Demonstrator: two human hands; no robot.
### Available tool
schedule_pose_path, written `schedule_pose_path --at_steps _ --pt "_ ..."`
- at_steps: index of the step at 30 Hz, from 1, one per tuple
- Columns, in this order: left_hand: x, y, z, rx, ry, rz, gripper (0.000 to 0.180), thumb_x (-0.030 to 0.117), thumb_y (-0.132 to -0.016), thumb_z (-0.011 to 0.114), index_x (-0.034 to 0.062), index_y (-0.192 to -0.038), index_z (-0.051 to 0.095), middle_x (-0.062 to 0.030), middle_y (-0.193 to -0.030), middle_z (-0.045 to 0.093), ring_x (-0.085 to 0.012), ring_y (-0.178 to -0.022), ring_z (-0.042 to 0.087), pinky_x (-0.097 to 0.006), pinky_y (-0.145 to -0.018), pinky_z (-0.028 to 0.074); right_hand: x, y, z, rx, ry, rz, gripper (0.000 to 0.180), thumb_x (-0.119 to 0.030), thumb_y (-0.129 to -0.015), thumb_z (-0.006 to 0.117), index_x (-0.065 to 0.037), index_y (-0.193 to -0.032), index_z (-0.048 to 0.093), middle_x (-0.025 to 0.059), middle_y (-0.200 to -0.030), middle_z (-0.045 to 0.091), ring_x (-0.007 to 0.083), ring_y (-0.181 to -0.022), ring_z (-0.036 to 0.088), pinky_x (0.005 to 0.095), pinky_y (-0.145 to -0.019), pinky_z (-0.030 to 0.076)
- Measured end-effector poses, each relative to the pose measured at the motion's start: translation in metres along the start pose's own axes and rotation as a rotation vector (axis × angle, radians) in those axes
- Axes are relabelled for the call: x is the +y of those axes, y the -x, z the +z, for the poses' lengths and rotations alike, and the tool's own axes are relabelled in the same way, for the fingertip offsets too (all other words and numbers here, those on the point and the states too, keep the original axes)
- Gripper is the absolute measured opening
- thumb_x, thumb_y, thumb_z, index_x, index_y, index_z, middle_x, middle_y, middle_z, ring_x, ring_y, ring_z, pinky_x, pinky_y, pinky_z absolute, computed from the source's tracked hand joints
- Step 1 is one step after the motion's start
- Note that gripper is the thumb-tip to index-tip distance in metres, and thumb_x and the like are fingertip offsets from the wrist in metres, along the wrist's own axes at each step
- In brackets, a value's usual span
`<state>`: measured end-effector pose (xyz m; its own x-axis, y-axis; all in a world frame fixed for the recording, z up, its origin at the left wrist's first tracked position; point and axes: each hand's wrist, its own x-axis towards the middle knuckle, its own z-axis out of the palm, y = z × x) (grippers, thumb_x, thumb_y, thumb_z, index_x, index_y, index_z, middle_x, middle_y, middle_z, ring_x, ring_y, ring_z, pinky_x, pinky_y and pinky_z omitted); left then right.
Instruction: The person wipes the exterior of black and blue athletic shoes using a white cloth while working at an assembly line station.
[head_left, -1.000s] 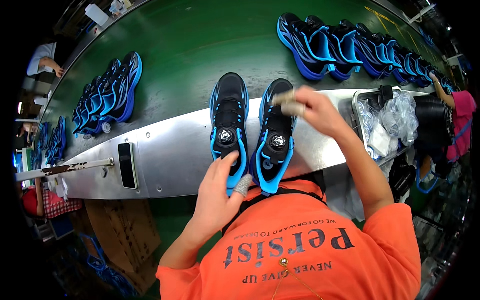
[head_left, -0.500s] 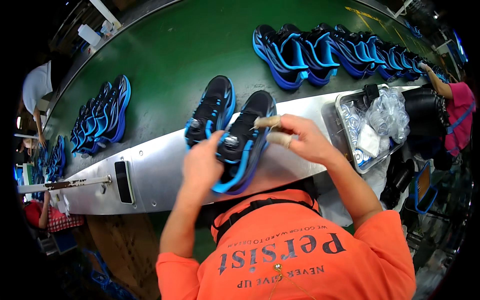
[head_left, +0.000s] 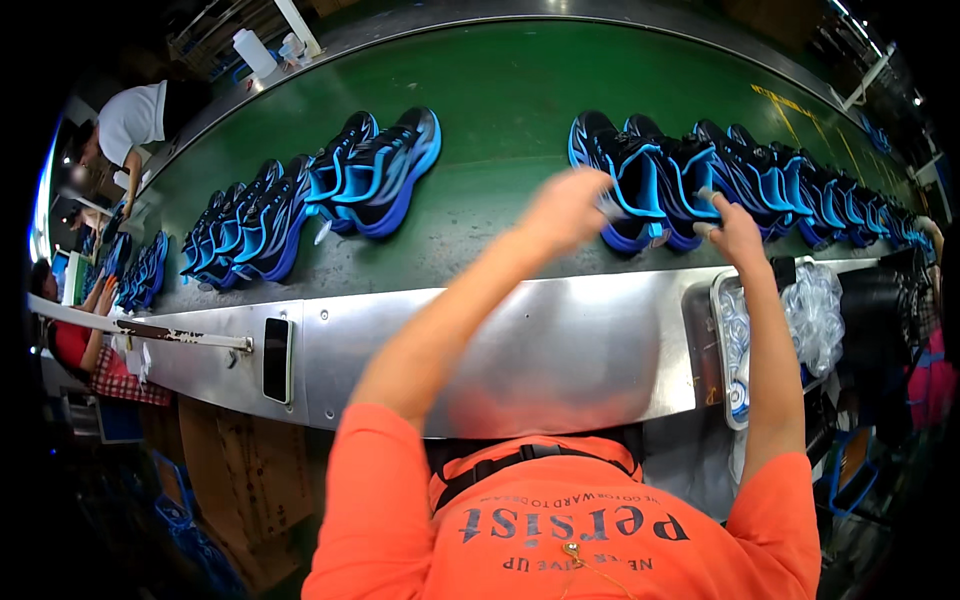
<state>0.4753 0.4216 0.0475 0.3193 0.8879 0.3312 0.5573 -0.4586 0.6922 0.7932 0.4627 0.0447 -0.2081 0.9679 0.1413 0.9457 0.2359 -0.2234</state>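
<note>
Factory line, green conveyor belt [head_left: 500, 110] curving across the view with a steel work ledge [head_left: 560, 350] along its near side; I'm reaching both arms out over it; my left hand [head_left: 566, 208] is blurring, fingers curled around something small and pale, cannot tell what; it's sitting at the heel end of the nearest black-and-blue shoe pair [head_left: 628, 185] standing on the belt; my right hand [head_left: 733, 232] is touching the same pair on its right side, fingers loosely bent with a small pale tip showing, grip unclear; more pairs are running off right in a row of shoes [head_left: 800, 180] and another shoe cluster [head_left: 300, 200] is lying to the left; risk as I'm judging it: knocking the neighbouring pair over because they're packed touching; tray of clear plastic bags [head_left: 800, 320] sitting at the ledge's right end; dark flat phone [head_left: 276, 360] lying on the ledge left; white bottle [head_left: 252, 50] standing beyond the belt; yellow floor marking [head_left: 775, 100] far right, too small to make out.
</note>
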Motion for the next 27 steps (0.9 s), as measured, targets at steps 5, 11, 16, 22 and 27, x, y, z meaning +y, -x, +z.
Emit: schedule_pose_path --at_steps 5,11,16,22,27 --pt "0.001 -0.007 0.095 -0.059 0.011 -0.178 0.043 0.022 -0.081 0.072 0.0025 -0.117 0.056 -0.0209 -0.113 0.058 -0.0394 -0.111 0.055 -0.044 -0.095 0.047 -0.028 -0.005 0.009 -0.159 -0.004 -0.038 0.046 -0.042 -0.072 0.077 -0.012 -0.108 0.074 0.0197 -0.102 0.070 0.0371 -0.099 0.065 0.0452 -0.087 0.051" --pt "0.039 0.094 -0.027 -0.239 0.099 -0.064 0.014 0.017 -0.086 0.065 0.0059 -0.094 0.063 -0.0150 -0.088 0.061 -0.0345 -0.080 0.059 -0.040 -0.071 0.048 -0.114 0.093 -0.053 -0.450 -0.347 -0.265 0.027 -0.035 -0.080 0.070 -0.010 -0.089 0.069 0.0146 -0.076 0.067 0.0349 -0.072 0.065 0.0428 -0.065 0.051" --pt "0.094 0.220 -0.059 -0.414 0.078 -0.189 0.018 0.017 -0.084 0.066 0.0053 -0.097 0.060 -0.0125 -0.090 0.057 -0.0357 -0.084 0.059 -0.042 -0.071 0.049 -0.150 0.199 -0.049 -0.609 -0.339 -0.429 0.023 -0.028 -0.083 0.070 -0.010 -0.096 0.067 0.0152 -0.087 0.062 0.0349 -0.077 0.063 0.0431 -0.066 0.052" --pt "0.123 0.243 -0.083 -0.337 0.362 -0.417 0.021 0.015 -0.079 0.078 0.0034 -0.093 0.065 -0.0083 -0.089 0.064 -0.0239 -0.080 0.063 -0.035 -0.068 0.051 -0.148 0.186 -0.074 -0.425 -0.780 -0.512 0.056 -0.017 -0.075 0.077 -0.013 -0.128 0.060 0.0125 -0.098 0.063 0.0304 -0.082 0.061 0.0390 -0.074 0.053" --pt "0.106 0.213 -0.055 0.298 -0.162 -0.265 0.046 0.020 -0.076 0.082 0.0068 -0.116 0.064 -0.0091 -0.109 0.065 -0.0252 -0.099 0.059 -0.035 -0.084 0.050 -0.168 0.159 -0.037 -0.017 -0.354 -0.533 0.067 -0.005 -0.067 0.077 -0.011 -0.131 0.058 0.0122 -0.119 0.060 0.0307 -0.103 0.058 0.0381 -0.085 0.050"
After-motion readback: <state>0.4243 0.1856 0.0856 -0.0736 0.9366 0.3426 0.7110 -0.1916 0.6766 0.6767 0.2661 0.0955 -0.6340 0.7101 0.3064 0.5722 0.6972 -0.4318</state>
